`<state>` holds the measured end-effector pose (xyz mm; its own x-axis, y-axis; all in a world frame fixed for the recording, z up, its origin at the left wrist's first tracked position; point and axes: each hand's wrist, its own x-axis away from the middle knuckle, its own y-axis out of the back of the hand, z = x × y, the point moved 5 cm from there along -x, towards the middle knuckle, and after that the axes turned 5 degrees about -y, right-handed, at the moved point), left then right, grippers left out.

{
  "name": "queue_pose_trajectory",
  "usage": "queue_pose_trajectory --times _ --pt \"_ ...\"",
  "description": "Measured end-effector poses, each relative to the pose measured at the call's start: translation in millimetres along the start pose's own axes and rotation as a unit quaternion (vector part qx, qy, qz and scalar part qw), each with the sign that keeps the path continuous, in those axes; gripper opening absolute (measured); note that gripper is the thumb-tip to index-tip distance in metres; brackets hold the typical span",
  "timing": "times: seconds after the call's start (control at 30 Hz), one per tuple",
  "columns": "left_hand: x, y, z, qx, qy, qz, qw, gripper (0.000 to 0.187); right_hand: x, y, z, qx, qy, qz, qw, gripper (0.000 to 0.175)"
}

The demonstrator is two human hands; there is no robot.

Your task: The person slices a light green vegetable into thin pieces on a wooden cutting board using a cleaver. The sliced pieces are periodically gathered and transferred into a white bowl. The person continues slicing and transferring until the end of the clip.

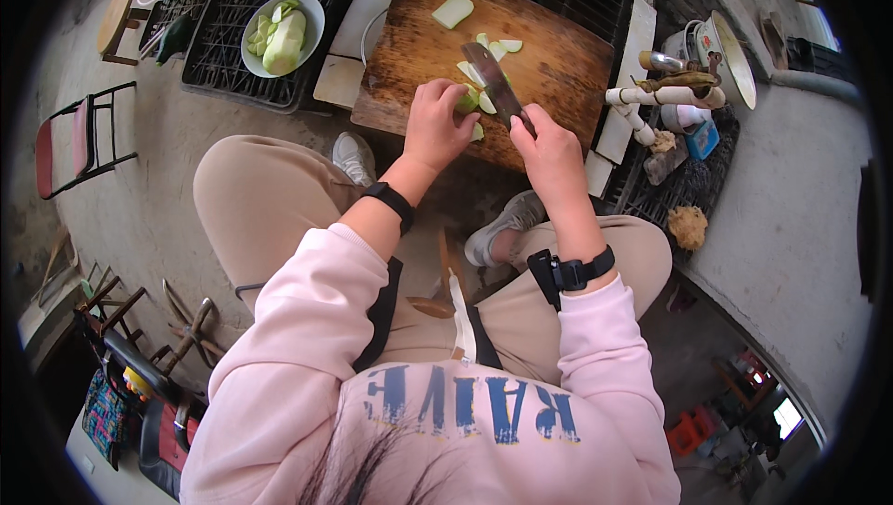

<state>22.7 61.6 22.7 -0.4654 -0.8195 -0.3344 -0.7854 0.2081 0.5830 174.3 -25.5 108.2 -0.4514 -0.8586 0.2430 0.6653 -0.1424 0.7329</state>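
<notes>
My right hand (551, 142) grips the handle of a dark-bladed kitchen knife (490, 74), its blade slanting up and left over a worn wooden cutting board (565, 72). My left hand (439, 118) holds a pale green vegetable piece (467, 99) on the board, close to the blade; the fingers partly hide it. Cut slices (497, 50) of the vegetable lie beyond and under the knife. A larger peeled chunk (453, 11) rests near the board's far left corner.
Left of the board, a white bowl (317, 38) holds a peeled vegetable and green pieces on a black plastic crate (216, 38). White pipes with a tap (656, 95) stand to the right, near an enamel basin (732, 62). A folding chair (84, 135) is at far left.
</notes>
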Motion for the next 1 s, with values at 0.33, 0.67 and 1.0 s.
queue_pose_trajectory --times 0.33,0.67,1.0 --pt "-12 -8 4 -0.075 -0.035 0.125 0.989 0.025 0 0 -10 -0.018 -0.035 -0.005 0.999 0.027" --pt "-8 2 13 -0.115 -0.062 0.063 0.989 0.021 2 2 -17 -0.058 -0.058 -0.001 0.997 0.028" --pt "-8 42 53 -0.143 0.054 -0.072 0.986 0.017 19 -44 -33 -0.127 -0.092 0.140 0.978 0.028"
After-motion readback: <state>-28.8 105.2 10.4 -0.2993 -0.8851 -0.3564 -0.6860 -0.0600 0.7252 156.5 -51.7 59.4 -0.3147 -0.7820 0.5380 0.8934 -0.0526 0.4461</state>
